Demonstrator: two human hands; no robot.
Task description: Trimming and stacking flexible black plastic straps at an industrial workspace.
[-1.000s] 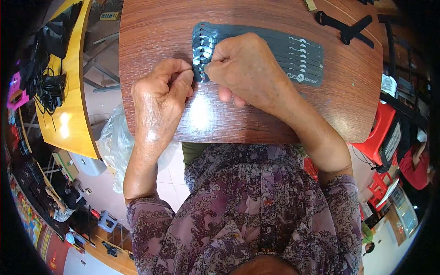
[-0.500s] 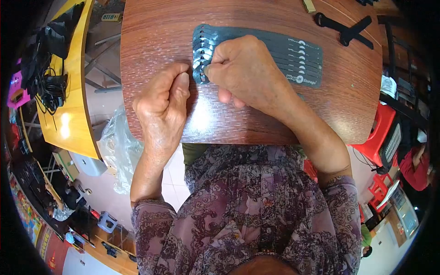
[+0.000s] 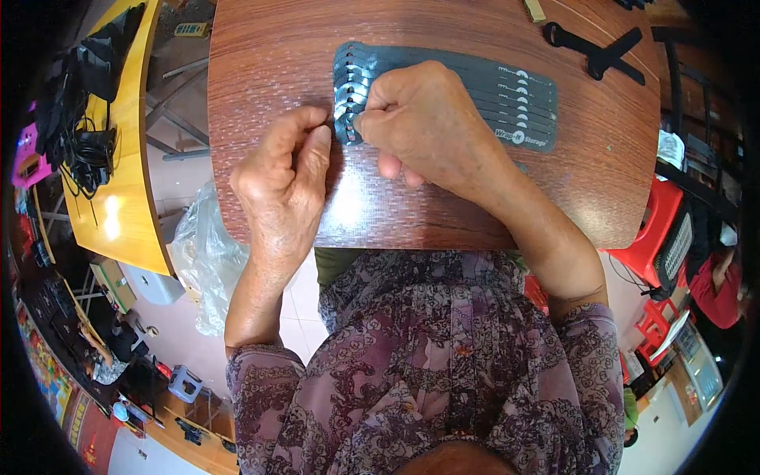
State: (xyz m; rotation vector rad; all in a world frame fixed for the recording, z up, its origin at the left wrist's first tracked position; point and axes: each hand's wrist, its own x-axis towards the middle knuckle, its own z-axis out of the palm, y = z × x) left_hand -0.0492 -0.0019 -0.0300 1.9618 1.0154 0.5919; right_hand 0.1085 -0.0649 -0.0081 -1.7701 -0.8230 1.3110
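Note:
A flat row of dark grey cable straps (image 3: 475, 87), with several slotted ends on its left and pale print on its right, lies on the brown wood-grain table (image 3: 269, 71). My right hand (image 3: 427, 119) is closed over the near left part of the row, thumb and forefinger pinched at a strap by the slots. Its palm hides part of the straps. Just left of the slotted ends, my left hand (image 3: 281, 174) is half curled, thumb and forefinger a little apart with nothing seen between them.
Black straps (image 3: 598, 51) lie crossed at the table's far right, near a small yellowish block (image 3: 534, 9). On the left, a yellow table (image 3: 111, 198) carries black cables and bundles. Clear plastic bags (image 3: 206, 261) hang beside it. Red stools (image 3: 657, 229) stand at right.
My left thumb and forefinger have shifted very slightly right and parted a little. My right hand and the row of straps look unmoved.

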